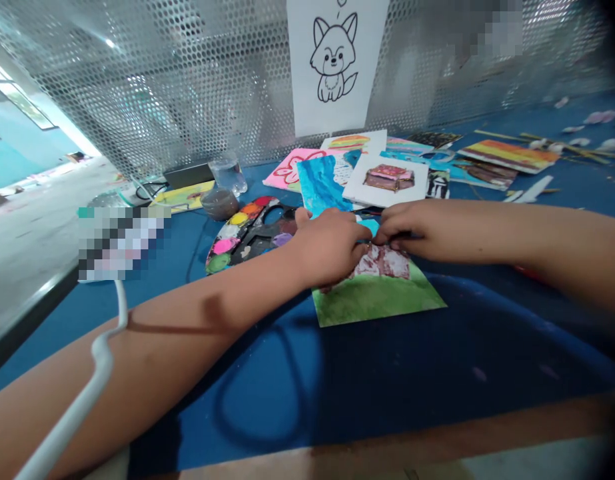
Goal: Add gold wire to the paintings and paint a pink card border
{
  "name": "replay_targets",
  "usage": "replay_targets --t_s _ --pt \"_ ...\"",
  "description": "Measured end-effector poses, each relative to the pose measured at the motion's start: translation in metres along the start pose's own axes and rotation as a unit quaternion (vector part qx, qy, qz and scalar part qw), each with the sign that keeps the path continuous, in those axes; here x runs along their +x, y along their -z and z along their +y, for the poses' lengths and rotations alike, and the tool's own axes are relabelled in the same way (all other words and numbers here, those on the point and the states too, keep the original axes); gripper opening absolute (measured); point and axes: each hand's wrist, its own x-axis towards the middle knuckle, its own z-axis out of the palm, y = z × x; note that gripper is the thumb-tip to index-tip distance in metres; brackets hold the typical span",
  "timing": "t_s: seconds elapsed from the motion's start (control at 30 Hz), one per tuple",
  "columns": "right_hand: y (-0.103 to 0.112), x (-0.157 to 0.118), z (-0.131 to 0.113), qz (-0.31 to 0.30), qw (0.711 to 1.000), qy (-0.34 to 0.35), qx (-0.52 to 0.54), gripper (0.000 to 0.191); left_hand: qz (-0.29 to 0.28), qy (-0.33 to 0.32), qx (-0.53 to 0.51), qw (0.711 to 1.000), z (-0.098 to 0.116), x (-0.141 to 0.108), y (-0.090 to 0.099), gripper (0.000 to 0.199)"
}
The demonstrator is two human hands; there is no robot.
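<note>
A small painted card (380, 300) lies on the blue table, green along its near part and light blue at its far end. Across its middle is a rough brown-and-white patch (387, 262). My left hand (334, 241) rests over the card's left side, its fingers curled down at the top of the patch. From the right, my right hand (402, 230) meets it there with bent fingers pressed together. The fingertips of both hands nearly touch. Anything small between them is hidden.
Left of the card sits a paint palette (226, 245) with several colours. Behind it stand a cup of murky water (220, 203) and a clear cup (230, 175). Several painted cards (354, 197) overlap at the back, below a fox drawing (334, 73) on a perforated metal screen (212, 80).
</note>
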Motion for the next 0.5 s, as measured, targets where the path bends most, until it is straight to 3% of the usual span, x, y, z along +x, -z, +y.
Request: replay_targets --t_s 0.3,0.5 --pt "0.0033 -0.0029 -0.0032 -0.029 0.999 -0.006 0.013 0.031 0.018 -0.033 -0.016 0.999 -0.007 0.0001 -0.005 0.035" --pt "0.0032 -0.0056 0.0006 0.012 0.999 -0.044 -0.005 0.029 0.021 -0.042 -0.011 0.999 -0.0062 0.0002 -0.0043 0.036"
